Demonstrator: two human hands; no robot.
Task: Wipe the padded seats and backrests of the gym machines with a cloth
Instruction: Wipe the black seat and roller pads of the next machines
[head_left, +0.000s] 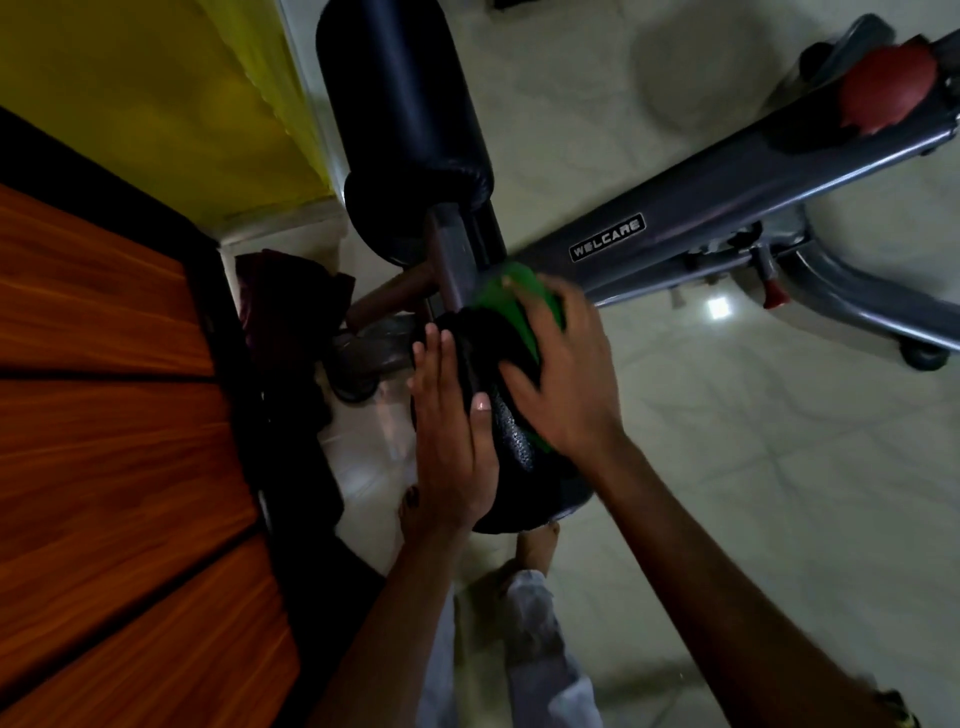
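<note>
We see both of our forearms bare, with no sleeves reaching into view. The left hand (449, 431) shows short, plain fingernails, the thumbnail pale and unpainted. The right hand (563, 374) is blurred, so its nails cannot be made out. At the lower right of the frame, something yellow and dark sits on the right arm, too blurred to identify. At bottom centre we wear pale, whitish trousers (540, 654), and our feet (537, 545) are bare.
</note>
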